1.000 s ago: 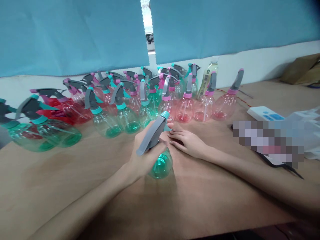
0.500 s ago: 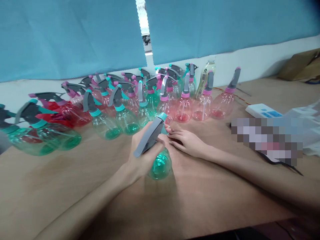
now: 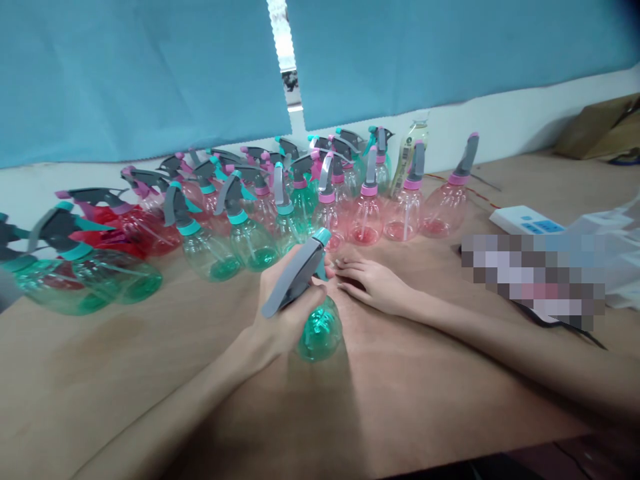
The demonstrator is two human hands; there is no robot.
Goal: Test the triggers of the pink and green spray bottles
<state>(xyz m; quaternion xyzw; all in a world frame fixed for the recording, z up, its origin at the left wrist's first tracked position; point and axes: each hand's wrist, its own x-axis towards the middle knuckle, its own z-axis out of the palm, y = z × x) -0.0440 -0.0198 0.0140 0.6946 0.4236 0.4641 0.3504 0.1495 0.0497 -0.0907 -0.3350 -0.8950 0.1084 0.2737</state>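
My left hand (image 3: 283, 313) is wrapped round the neck of a green spray bottle (image 3: 320, 333) with a grey and teal trigger head. The bottle leans a little, its head towards the far side. Just right of it, my right hand (image 3: 375, 287) lies on the table with its fingers stretched out, their tips close to the bottle's nozzle side. Nothing shows in that hand. Behind both hands stand green spray bottles (image 3: 253, 243) with teal collars and pink spray bottles (image 3: 367, 220) with pink collars, several of each.
A clear drink bottle (image 3: 407, 160) with a yellowish label stands among the spray bottles. To the right lie a white device with blue buttons (image 3: 525, 220), a blurred-out flat object (image 3: 533, 283) and clear plastic packaging (image 3: 610, 247). A cardboard box (image 3: 595, 130) sits at the far right.
Very little differs. The held spray bottle's head has shifted slightly to the left with my left hand, and my right hand stays in place.
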